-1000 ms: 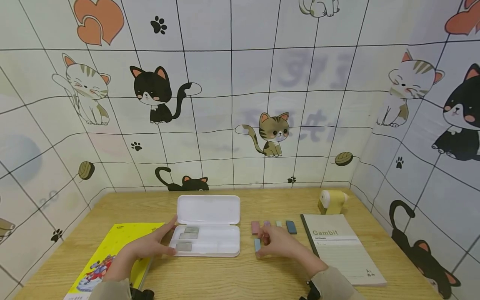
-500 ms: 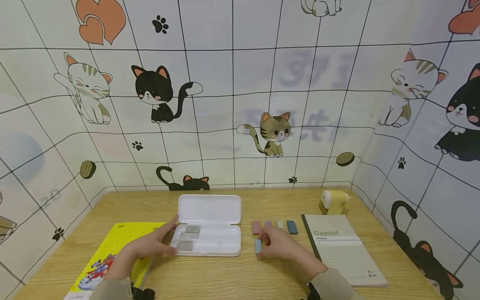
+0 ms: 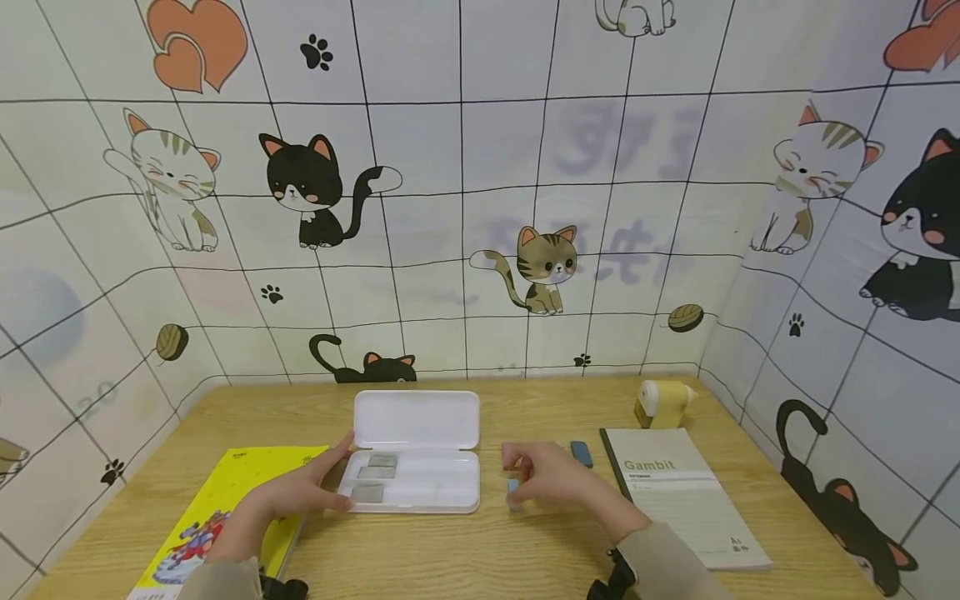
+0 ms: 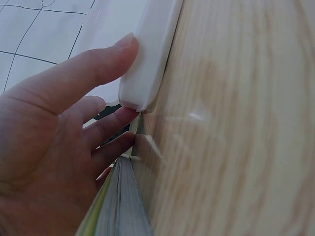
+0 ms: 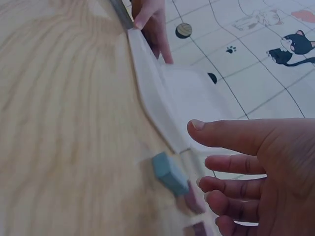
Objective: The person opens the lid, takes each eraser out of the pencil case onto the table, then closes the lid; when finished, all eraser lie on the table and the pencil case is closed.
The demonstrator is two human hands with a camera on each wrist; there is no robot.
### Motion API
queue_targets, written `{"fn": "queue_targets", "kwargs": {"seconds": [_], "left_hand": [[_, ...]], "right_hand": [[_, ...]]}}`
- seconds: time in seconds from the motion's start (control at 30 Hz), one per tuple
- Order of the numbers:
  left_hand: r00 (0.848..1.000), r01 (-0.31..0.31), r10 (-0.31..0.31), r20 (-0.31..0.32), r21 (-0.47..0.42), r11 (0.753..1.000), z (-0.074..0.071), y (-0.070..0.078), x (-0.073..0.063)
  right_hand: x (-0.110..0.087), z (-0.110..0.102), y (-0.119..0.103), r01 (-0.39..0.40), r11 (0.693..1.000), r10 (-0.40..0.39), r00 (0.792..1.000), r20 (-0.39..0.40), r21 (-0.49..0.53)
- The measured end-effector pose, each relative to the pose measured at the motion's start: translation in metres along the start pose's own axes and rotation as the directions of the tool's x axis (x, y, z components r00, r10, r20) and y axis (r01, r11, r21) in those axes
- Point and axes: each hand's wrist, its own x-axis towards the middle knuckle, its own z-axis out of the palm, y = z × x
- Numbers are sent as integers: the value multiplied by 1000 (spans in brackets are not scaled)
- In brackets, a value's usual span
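My left hand grips the left end of an open white pencil case, thumb on its front wall and fingers at its end. Several grey, eraser-like blocks lie in the case's left part. To the case's right, my right hand hovers over a light blue eraser-like block. Its thumb and fingers are apart and hold nothing; the right wrist view shows the block beyond the fingertips. A pink block lies just behind the blue one. A darker blue block sits right of the hand.
A yellow book lies under the left forearm. At the right is a Gambit notebook, partly behind the right wrist, with a yellow and white device standing behind it. A cat-patterned cloth rises behind the wooden table.
My right hand's fingers have spread and shifted up over the row of small blocks, hiding the lilac and pale green ones. The left hand and pencil case have stayed put.
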Motion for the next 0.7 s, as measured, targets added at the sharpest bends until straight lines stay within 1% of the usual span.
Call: {"fn": "queue_targets", "kwargs": {"seconds": [0.13, 0.33, 0.5, 0.7], "left_hand": [[1000, -6, 6, 3, 0, 1000, -1, 0, -1], [1000, -13, 13, 4, -13, 1000, 0, -1, -2], [1000, -18, 18, 1, -25, 1000, 0, -1, -2], [1000, -26, 26, 11, -30, 999, 0, 0, -2]], "right_hand": [[15, -1, -19, 66, 998, -66, 997, 39, -10], [46, 6, -41, 130, 991, -126, 980, 151, -15], [72, 15, -59, 201, 979, -188, 950, 249, -29], [96, 28, -77, 292, 950, -243, 913, 326, -108]]}}
